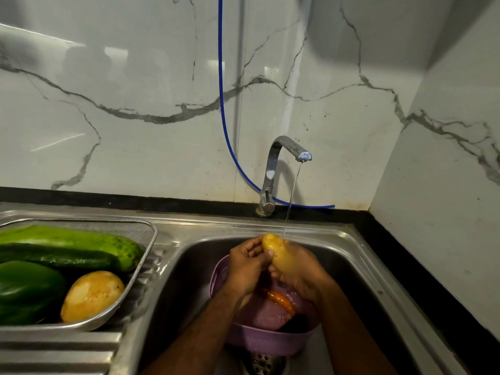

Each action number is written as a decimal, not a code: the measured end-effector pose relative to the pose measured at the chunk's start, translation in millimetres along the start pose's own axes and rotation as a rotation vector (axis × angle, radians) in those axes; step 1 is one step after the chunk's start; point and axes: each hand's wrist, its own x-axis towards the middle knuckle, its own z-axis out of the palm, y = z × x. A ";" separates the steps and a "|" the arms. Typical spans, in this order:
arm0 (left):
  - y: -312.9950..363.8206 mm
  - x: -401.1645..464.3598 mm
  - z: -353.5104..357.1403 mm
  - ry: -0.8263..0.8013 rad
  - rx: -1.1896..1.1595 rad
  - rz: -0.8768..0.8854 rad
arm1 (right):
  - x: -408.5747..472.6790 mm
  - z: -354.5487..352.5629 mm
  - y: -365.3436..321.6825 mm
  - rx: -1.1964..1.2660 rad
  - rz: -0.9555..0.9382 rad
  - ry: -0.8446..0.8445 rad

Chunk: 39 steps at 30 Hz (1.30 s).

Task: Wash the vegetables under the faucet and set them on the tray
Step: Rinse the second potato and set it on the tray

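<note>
Both hands are wrapped around one yellow potato [278, 253] over the sink [351, 255], right under the thin stream from the faucet [281, 161]. The left hand [246, 266] curls on its side, the right hand [300, 269] cups it from below. On the tray [151, 239] at the sink's left edge: two cucumbers [81, 239], one green pepper [27, 290], one more potato [92, 296]. The purple colander [270, 339] below holds one carrot [281, 299].

sink basin [351, 255]: purple colander [270, 342] fills near middle; right side open
tray [140, 266]: crowded, near right corner free
faucet [281, 163]: stands far, behind basin
</note>
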 end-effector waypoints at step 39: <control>-2.0 -5.1 2.3 -0.030 0.433 0.260 | -6.0 27.7 4.4 0.072 -0.020 0.090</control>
